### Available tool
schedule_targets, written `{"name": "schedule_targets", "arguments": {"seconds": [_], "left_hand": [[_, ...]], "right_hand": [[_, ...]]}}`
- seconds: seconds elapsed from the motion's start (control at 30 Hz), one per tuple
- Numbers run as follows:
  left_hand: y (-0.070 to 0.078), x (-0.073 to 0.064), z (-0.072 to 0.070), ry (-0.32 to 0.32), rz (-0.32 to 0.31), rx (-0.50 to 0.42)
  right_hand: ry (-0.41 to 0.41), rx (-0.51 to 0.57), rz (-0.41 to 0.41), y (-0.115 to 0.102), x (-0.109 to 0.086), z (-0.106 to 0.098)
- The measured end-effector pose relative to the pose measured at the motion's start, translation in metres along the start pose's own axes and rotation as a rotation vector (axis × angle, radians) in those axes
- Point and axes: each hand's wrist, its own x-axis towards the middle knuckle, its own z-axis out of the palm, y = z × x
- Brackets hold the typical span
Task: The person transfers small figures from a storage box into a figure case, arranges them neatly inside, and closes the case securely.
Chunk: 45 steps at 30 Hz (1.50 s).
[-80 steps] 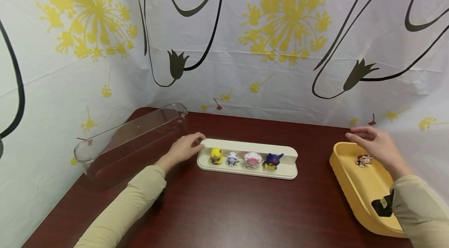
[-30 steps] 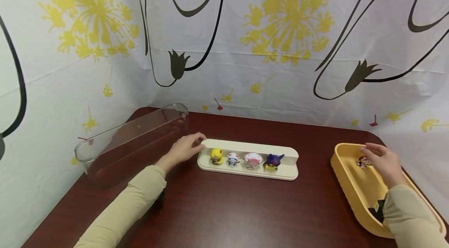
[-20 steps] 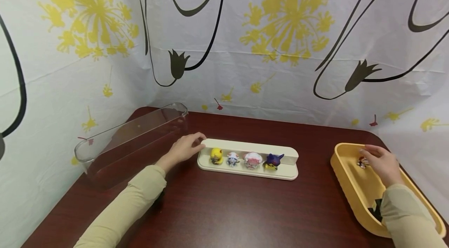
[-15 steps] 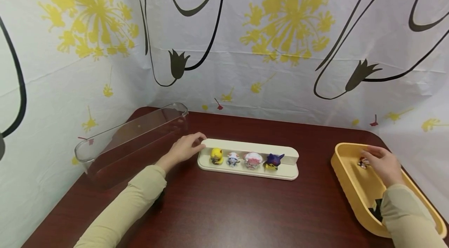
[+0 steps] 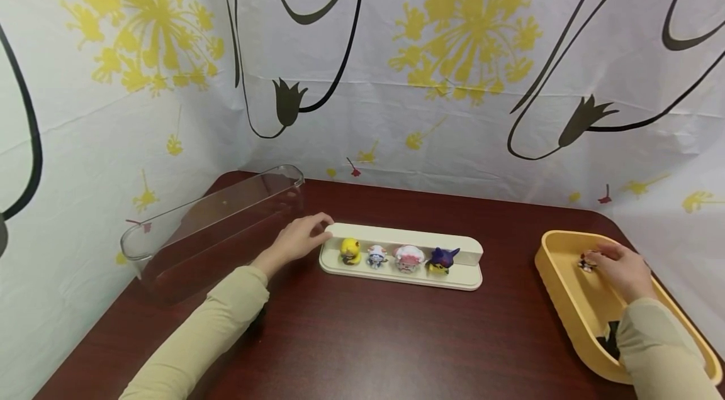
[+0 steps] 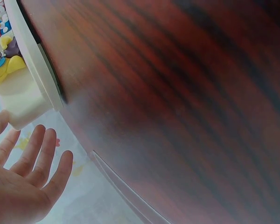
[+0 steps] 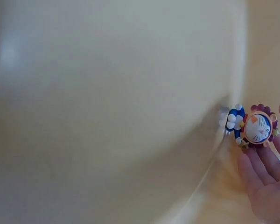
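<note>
In the head view my left hand point(image 5: 297, 239) reaches the left end of a cream display stand point(image 5: 470, 277). Its fingers look relaxed and spread in the left wrist view, with the tips right at the stand's end. Along the stand sit a yellow figurine point(image 5: 350, 251), a small white one point(image 5: 376, 256), a pink-and-white one point(image 5: 408, 258) and a purple-and-yellow one point(image 5: 442, 260). Inside a yellow tray point(image 5: 557, 290), my right hand point(image 5: 625, 271) is lowered over a figurine with a cat face and maroon mane point(image 7: 259, 128). Fingertips lie beside its head, the thumb a little apart.
A long clear plastic cover point(image 5: 212, 224) rests on the table point(image 5: 385, 343) at the left. Something black point(image 5: 610, 338) lies in the tray, partly behind the right sleeve. Patterned cloth point(image 5: 351, 35) hangs behind the table.
My right hand has come down into the yellow tray, its fingers now at the maned figurine. The left hand has stayed at the stand's end.
</note>
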Motion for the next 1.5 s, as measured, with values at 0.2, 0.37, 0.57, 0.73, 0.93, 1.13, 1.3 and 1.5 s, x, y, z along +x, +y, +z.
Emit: {"name": "schedule_targets", "arguments": {"seconds": [0.2, 0.37, 0.57, 0.73, 0.93, 1.13, 1.3, 1.5], "left_hand": [[-0.001, 0.000, 0.001, -0.002, -0.002, 0.000], [0.000, 0.000, 0.001, -0.008, -0.005, -0.002], [0.001, 0.000, 0.001, -0.008, -0.009, -0.004], [0.000, 0.001, 0.001, -0.006, -0.012, -0.002], [0.001, 0.000, 0.000, -0.013, -0.013, -0.003], [0.001, -0.001, -0.001, -0.004, 0.019, -0.011], [0.002, -0.002, -0.002, -0.006, 0.009, -0.007], [0.001, 0.001, -0.001, -0.017, -0.019, 0.000]], "right_hand": [[0.020, -0.022, -0.021, 0.003, 0.000, 0.002], [0.036, -0.043, -0.056, 0.005, 0.000, 0.004], [0.020, -0.036, -0.069, 0.010, 0.001, 0.005], [0.020, -0.048, -0.057, 0.012, 0.003, 0.006], [0.009, -0.052, -0.040, 0.012, 0.003, 0.007], [0.010, -0.068, -0.035, 0.010, 0.003, 0.006], [0.027, -0.079, -0.040, 0.010, 0.004, 0.007], [0.042, -0.092, -0.068, 0.011, 0.005, 0.006]]}}
